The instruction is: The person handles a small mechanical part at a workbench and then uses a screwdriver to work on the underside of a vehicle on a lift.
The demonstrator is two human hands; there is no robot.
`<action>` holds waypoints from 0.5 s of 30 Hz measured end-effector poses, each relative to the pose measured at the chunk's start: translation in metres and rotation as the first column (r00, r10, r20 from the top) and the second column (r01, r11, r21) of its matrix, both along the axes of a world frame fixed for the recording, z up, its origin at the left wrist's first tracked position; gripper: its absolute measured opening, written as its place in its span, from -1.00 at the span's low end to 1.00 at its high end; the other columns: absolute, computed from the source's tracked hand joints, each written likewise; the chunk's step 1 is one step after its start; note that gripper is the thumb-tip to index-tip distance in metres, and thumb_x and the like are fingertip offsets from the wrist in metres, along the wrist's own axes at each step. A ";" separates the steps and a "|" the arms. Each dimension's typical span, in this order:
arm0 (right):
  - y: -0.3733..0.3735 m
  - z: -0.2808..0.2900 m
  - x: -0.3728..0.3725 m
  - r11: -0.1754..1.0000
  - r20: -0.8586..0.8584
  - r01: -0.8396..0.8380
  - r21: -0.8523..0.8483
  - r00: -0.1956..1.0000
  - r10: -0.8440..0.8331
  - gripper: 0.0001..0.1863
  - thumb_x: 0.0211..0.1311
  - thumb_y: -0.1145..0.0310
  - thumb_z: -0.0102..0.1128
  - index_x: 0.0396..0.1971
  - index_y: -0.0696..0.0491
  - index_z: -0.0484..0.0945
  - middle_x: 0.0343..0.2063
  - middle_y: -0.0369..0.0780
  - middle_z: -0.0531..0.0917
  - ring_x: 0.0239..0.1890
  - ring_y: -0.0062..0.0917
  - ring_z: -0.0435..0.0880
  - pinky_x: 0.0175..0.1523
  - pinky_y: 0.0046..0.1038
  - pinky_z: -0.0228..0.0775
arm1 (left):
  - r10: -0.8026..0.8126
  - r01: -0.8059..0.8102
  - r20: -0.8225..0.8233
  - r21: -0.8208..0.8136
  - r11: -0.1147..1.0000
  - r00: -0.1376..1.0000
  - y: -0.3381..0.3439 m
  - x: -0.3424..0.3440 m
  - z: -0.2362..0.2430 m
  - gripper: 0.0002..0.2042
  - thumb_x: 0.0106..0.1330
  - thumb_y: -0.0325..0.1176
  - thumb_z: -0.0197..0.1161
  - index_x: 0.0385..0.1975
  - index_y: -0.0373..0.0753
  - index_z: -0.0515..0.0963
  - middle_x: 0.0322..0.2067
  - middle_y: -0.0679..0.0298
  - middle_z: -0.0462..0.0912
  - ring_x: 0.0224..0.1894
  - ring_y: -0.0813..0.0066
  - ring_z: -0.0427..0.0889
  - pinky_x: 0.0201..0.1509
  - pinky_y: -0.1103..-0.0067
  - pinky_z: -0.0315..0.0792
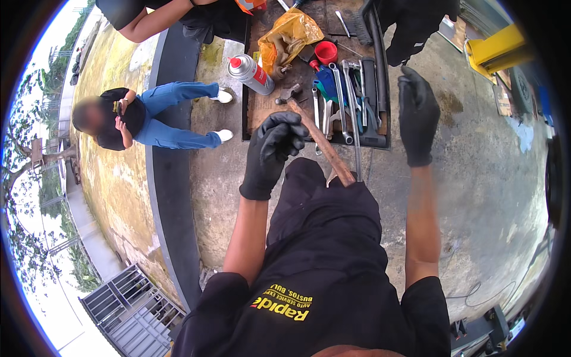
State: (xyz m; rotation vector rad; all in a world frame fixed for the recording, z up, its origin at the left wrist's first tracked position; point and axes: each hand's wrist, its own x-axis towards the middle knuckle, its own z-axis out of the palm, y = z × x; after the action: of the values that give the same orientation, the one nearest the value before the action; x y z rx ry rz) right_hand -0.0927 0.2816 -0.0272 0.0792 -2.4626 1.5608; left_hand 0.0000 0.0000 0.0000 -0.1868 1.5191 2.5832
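Left hand (273,149), in a black glove, is loosely half open, its fingers curled inward with nothing visible in them. Right hand (419,119), in a matching glove, is raised well apart from it, fingers nearly straight and close together, holding nothing visible.

One hammer (321,143) lies just right of the left hand, its wooden handle slanting toward the wearer's knees; whether the curled fingertips touch it, I cannot tell. Between the hands, at least three metal wrenches (340,98) lie on one dark-rimmed tray (375,143).

Beyond the left hand stand one spray can (253,76) with a red cap and, farther off, one orange plastic bag (303,27). One red cup (326,52) is beyond and between both hands; one black brush (361,30) lies farther still. One person in blue jeans (140,116) is well left of the left hand.
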 end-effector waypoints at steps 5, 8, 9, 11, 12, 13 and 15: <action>-0.103 -0.052 -0.059 0.928 -0.028 -0.208 0.308 0.973 0.228 -0.63 0.42 0.22 0.18 0.08 0.12 0.60 -0.12 0.02 0.71 0.00 -0.11 0.68 0.14 -0.20 0.50 | 0.268 -0.268 -0.026 -0.193 0.944 0.963 -0.056 -0.013 0.003 -0.77 0.49 -0.35 0.09 0.00 -0.34 0.54 -0.27 0.15 0.67 -0.35 0.52 0.60 -0.26 0.63 0.47; -0.157 -0.073 -0.118 0.886 0.181 -0.274 0.375 0.959 0.220 -0.54 0.39 0.06 0.19 0.04 0.13 0.65 -0.13 0.06 0.72 -0.05 -0.06 0.71 0.06 -0.15 0.56 | 0.264 -0.258 -0.007 -0.232 0.938 0.965 -0.067 -0.017 -0.001 -0.78 0.50 -0.37 0.11 0.00 -0.32 0.56 -0.26 0.17 0.69 -0.33 0.53 0.60 -0.22 0.64 0.47; -0.169 -0.086 -0.136 0.883 0.287 -0.292 0.367 0.939 0.191 -0.53 0.38 0.03 0.20 0.01 0.13 0.67 -0.13 0.07 0.72 -0.05 -0.05 0.72 0.06 -0.14 0.56 | 0.238 -0.229 0.007 -0.248 0.941 0.971 -0.069 -0.018 -0.002 -0.79 0.50 -0.38 0.13 0.00 -0.31 0.57 -0.25 0.18 0.69 -0.32 0.53 0.59 -0.21 0.65 0.46; -0.193 -0.113 -0.167 0.885 0.470 -0.315 0.343 0.873 0.129 -0.49 0.34 -0.04 0.22 -0.05 0.12 0.71 -0.12 0.09 0.73 -0.04 -0.04 0.73 0.05 -0.11 0.57 | 0.219 -0.195 0.043 -0.312 0.930 0.975 -0.063 -0.026 -0.004 -0.79 0.53 -0.35 0.13 -0.01 -0.30 0.59 -0.25 0.19 0.71 -0.34 0.57 0.62 -0.25 0.66 0.46; -0.204 -0.119 -0.171 0.887 0.505 -0.328 0.325 0.853 0.131 -0.43 0.27 -0.15 0.25 -0.13 0.11 0.76 -0.09 0.08 0.74 0.00 -0.08 0.74 0.08 -0.14 0.58 | 0.214 -0.175 0.071 -0.359 0.917 0.974 -0.058 -0.028 -0.006 -0.79 0.54 -0.33 0.13 -0.01 -0.30 0.59 -0.25 0.20 0.72 -0.33 0.57 0.63 -0.25 0.65 0.46; -0.216 -0.118 -0.170 0.891 0.522 -0.302 0.339 0.848 0.089 -0.42 0.25 -0.17 0.26 -0.13 0.11 0.76 -0.09 0.07 0.75 -0.01 -0.09 0.75 0.08 -0.15 0.59 | 0.214 -0.158 0.098 -0.402 0.902 0.972 -0.056 -0.030 -0.008 -0.78 0.55 -0.32 0.13 -0.01 -0.30 0.60 -0.26 0.21 0.72 -0.33 0.58 0.63 -0.26 0.65 0.46; -0.237 -0.121 -0.163 0.899 0.551 -0.238 0.369 0.835 -0.004 -0.39 0.21 -0.20 0.29 -0.13 0.11 0.76 -0.11 0.05 0.76 -0.02 -0.10 0.77 0.07 -0.16 0.61 | 0.149 -0.088 0.114 -0.425 0.901 0.982 -0.059 -0.036 -0.011 -0.79 0.57 -0.32 0.12 -0.02 -0.31 0.60 -0.25 0.22 0.74 -0.33 0.61 0.64 -0.26 0.66 0.47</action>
State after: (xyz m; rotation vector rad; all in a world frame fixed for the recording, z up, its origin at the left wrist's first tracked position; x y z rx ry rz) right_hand -0.2558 0.0450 -0.1478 -0.1664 -3.2785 1.1636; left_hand -0.0357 -0.0587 -0.0112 -0.5145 2.0421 2.2271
